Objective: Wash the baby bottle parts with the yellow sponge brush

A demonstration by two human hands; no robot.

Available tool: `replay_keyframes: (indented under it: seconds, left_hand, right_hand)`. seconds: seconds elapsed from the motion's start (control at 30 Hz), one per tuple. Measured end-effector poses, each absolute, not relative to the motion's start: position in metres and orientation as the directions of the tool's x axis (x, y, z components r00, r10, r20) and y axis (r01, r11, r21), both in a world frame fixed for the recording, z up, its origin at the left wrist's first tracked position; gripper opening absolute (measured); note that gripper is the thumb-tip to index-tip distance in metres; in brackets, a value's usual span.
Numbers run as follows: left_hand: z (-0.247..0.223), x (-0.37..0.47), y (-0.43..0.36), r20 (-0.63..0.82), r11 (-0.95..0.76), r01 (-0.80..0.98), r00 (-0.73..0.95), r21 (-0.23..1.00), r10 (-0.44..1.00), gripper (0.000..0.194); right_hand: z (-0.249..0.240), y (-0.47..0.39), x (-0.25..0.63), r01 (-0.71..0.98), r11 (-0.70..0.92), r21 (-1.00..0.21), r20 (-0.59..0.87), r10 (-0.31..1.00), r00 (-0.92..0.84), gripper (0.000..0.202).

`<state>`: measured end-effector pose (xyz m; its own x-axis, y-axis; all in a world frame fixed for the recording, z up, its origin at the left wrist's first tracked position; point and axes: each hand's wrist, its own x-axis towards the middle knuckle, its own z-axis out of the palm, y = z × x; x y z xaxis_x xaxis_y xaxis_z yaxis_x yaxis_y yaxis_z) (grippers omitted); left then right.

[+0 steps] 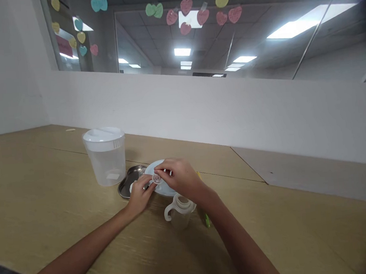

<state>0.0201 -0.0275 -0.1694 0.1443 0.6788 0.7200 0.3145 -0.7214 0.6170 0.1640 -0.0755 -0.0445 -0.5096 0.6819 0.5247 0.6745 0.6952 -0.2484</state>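
Note:
A small clear round piece [156,179], with a ring-like rim, sits in the closed fingers of my left hand [140,194]. Just above that piece, the thumb and fingers of my right hand [181,178] are pinched together; what is between them is too small to make out. Beneath both hands lies a pale blue plate [166,191], partly covered by them. A translucent cup with a white curved handle [180,213] stands in front of the plate, under my right wrist. Left of the plate is a shiny metal tray [123,189], and a whitish item on it is half hidden by my left hand.
A tall translucent bucket with a white lid [105,160] stands behind and left of the tray. Something yellow-green and thin [207,220] shows beside my right forearm. The wooden table [63,184] meets a white wall [167,100] below a window with paper hearts.

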Motion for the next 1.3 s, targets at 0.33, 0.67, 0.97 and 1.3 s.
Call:
replay_keyframes:
  seconds: [0.33, 0.67, 0.97, 1.3]
  left_hand:
    - [-0.166, 0.023, -0.034, 0.742, -0.724, 0.311, 0.079, 0.616, 0.665, 0.021]
    - [-0.173, 0.026, -0.028, 0.766, -0.735, 0.354, 0.075, 0.578, 0.638, 0.019]
    - [-0.169, 0.027, -0.027, 0.785, -0.744, 0.342, 0.031, 0.573, 0.619, 0.019]
    - [-0.153, 0.026, -0.025, 0.754, -0.708, 0.466, 0.122, 0.531, 0.645, 0.018]
  right_hand:
    - [-0.053, -0.074, 0.161, 0.805, 0.592, 0.048, 0.471, 0.697, -0.54, 0.016]
    - [-0.026, -0.102, 0.171, 0.802, 0.593, 0.067, 0.752, 0.498, -0.432, 0.019]
    - [-0.013, -0.103, 0.187, 0.753, 0.655, -0.064, 0.837, 0.446, -0.317, 0.016]
    - [0.013, -0.122, 0.218, 0.815, 0.578, -0.041, 0.939, 0.3, -0.166, 0.015]
